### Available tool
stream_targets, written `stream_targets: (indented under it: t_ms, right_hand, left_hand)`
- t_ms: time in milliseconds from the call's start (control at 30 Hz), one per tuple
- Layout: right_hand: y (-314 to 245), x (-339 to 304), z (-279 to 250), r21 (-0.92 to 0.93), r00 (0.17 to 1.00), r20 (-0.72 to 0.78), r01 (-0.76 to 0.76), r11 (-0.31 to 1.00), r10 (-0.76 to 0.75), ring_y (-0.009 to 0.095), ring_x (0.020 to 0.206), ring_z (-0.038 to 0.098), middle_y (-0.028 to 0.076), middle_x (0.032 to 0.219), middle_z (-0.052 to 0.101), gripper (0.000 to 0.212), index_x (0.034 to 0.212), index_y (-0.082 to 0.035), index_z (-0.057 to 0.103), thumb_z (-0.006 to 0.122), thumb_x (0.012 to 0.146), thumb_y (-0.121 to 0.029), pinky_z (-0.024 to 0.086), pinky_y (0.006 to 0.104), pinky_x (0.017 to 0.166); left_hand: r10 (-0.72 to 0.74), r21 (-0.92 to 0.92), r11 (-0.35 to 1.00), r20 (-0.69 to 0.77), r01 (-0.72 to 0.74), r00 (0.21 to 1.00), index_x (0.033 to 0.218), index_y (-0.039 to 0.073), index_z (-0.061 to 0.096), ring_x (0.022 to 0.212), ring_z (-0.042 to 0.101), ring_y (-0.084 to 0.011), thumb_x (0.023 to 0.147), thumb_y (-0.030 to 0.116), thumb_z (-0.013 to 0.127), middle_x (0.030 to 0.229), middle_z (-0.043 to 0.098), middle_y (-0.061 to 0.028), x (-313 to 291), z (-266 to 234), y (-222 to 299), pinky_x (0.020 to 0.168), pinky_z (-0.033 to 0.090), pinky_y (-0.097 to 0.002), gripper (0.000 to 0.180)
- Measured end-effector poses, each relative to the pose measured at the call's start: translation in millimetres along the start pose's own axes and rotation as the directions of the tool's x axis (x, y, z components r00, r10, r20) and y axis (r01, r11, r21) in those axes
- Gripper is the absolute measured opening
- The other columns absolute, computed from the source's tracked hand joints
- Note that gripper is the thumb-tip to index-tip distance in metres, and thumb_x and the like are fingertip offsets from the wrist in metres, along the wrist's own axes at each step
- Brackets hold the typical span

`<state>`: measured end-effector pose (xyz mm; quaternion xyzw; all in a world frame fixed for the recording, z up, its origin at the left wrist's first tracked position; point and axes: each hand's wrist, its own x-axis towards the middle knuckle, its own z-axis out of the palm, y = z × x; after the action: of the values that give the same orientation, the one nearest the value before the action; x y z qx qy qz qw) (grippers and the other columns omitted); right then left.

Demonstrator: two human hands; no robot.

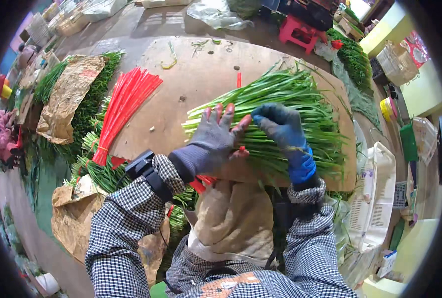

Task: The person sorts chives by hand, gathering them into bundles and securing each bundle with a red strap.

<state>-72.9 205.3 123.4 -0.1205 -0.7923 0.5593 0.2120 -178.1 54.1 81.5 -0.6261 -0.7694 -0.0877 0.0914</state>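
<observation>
A loose bunch of long green chives (310, 114) lies across the wooden board (196, 64), pale stem ends toward the left. My left hand (213, 134), in a grey-purple glove with bare fingertips, rests spread on the stem ends. Over the middle of the bunch is my right hand (282, 130), in a dark and blue glove. Its fingers are curled against the thumb; what they pinch, if anything, is hidden. A red strip (239, 80) sticks out from under the chives on the far side. Left of my hands lies a banded sheaf of red strips (126, 109).
More greens lie at the left under brown paper (72, 99). A white plastic crate (372, 198) stands right of the board, a red stool (300, 35) behind it. Brown paper (74, 213) sits by my left arm. A bent yellowish tie (170, 60) lies on the board.
</observation>
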Motion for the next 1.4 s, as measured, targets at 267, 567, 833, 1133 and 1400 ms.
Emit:
stream_targets:
  t_ms: [267, 567, 833, 1133, 1400]
  right_hand:
    - [71.0, 46.8, -3.1, -0.355, 0.982, -0.018, 0.170, 0.919, -0.189, 0.029, 0.074, 0.060, 0.016, 0.079, 0.059, 0.015, 0.084, -0.001, 0.058, 0.061, 0.071, -0.007, 0.048, 0.0360, 0.067]
    - [72.4, 45.0, 2.1, -0.337, 0.968, -0.007, 0.235, 0.912, -0.252, 0.029, 0.067, 0.059, 0.015, 0.072, 0.058, 0.008, 0.075, -0.002, 0.058, 0.061, 0.070, -0.006, 0.047, 0.0352, 0.062]
    - [48.6, 15.1, -10.0, -0.194, 0.988, 0.038, 0.151, 0.969, -0.147, 0.019, 0.063, 0.057, 0.011, 0.068, 0.057, 0.008, 0.079, 0.000, 0.059, 0.059, 0.073, -0.006, 0.046, 0.0304, 0.060]
    - [3.8, 53.4, -59.0, -0.497, 0.997, 0.047, 0.081, 0.864, -0.067, 0.018, 0.071, 0.062, 0.013, 0.082, 0.065, 0.020, 0.092, 0.000, 0.062, 0.063, 0.077, -0.013, 0.049, 0.0284, 0.068]
    - [66.0, 95.9, -4.7, -0.693, 0.975, 0.184, 0.036, 0.720, 0.128, 0.022, 0.084, 0.062, 0.013, 0.091, 0.065, 0.041, 0.104, 0.002, 0.061, 0.070, 0.074, -0.024, 0.048, 0.0309, 0.075]
  left_hand:
    - [-0.065, -0.019, 0.997, 0.156, 0.069, 0.986, 0.139, 0.004, 0.013, 0.118, 0.033, -0.0476, 0.056, 0.063, 0.068, 0.131, 0.025, -0.0373, 33.8, -40.2, -6.9, 0.101, 0.022, -0.0522, 0.116]
    - [-0.059, -0.236, 0.957, 0.408, 0.168, 0.911, 0.137, -0.006, 0.008, 0.123, 0.024, -0.0510, 0.051, 0.065, 0.071, 0.129, 0.023, -0.0409, 59.2, -15.4, -43.2, 0.104, 0.019, -0.0490, 0.128]
    - [0.054, -0.416, 0.905, 0.331, 0.095, 0.942, 0.134, -0.008, 0.014, 0.098, 0.050, -0.0418, 0.054, 0.039, 0.079, 0.105, 0.049, -0.0289, 30.9, -18.9, -18.7, 0.084, 0.041, -0.0422, 0.114]
    - [0.089, -0.378, 0.925, 0.302, 0.033, 0.949, 0.130, -0.010, 0.024, 0.083, 0.054, -0.0360, 0.054, 0.041, 0.078, 0.092, 0.053, -0.0238, 15.5, -26.6, 8.6, 0.073, 0.045, -0.0420, 0.106]
    - [0.111, -0.360, 0.932, 0.179, -0.040, 0.978, 0.128, -0.012, 0.027, 0.096, 0.049, -0.0393, 0.052, 0.049, 0.075, 0.107, 0.047, -0.0304, 13.3, -13.3, 5.4, 0.083, 0.041, -0.0427, 0.109]
